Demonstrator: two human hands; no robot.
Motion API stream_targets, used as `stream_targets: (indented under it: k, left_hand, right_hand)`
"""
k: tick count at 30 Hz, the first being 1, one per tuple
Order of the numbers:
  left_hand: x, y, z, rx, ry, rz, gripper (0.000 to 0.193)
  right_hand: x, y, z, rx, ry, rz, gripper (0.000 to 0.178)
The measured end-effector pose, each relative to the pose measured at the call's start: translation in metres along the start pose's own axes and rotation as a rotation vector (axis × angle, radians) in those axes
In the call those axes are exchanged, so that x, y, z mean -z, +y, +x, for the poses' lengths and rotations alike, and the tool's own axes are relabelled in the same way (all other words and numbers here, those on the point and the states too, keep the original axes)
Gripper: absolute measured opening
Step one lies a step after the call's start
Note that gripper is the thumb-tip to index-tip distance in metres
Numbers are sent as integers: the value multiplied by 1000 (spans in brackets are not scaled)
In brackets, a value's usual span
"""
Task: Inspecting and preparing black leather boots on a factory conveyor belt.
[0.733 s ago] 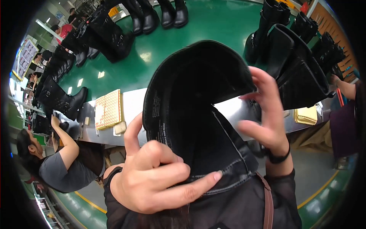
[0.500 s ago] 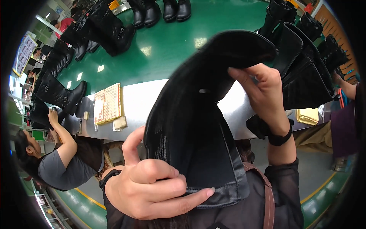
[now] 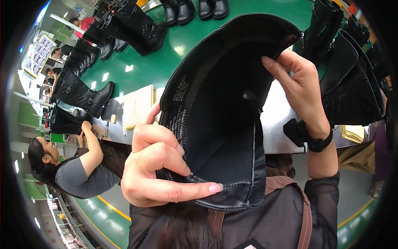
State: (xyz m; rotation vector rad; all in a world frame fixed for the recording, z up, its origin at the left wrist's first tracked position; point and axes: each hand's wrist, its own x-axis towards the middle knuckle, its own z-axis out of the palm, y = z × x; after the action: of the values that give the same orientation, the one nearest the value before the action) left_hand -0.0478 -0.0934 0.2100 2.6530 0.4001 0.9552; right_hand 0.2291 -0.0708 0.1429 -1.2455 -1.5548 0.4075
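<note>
The green surface (image 3: 195, 45) carries rows of finished black boots (image 3: 137, 25), with a seated co-worker (image 3: 70, 174) at its left edge. The left hand (image 3: 157, 170) has its fingers closed on the lower rim of the black boot shaft (image 3: 224, 116), held up well above the surface. The right hand (image 3: 300, 87) pinches the upper rim, spreading the opening; judged from this, inspection of the lining is under way, and the boot is not yet set down.
</note>
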Motion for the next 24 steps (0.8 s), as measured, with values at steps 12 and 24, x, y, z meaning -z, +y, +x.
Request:
stream_targets:
  k: [12,24]
  left_hand:
    - [0,-6,16,28,-78,-31,31]
    - [-6,-12,17,29,19,-96,27]
  right_hand:
    - [-26,-26,-4,321,-338,134,32]
    - [-32,-27,2,146,-315,113,54]
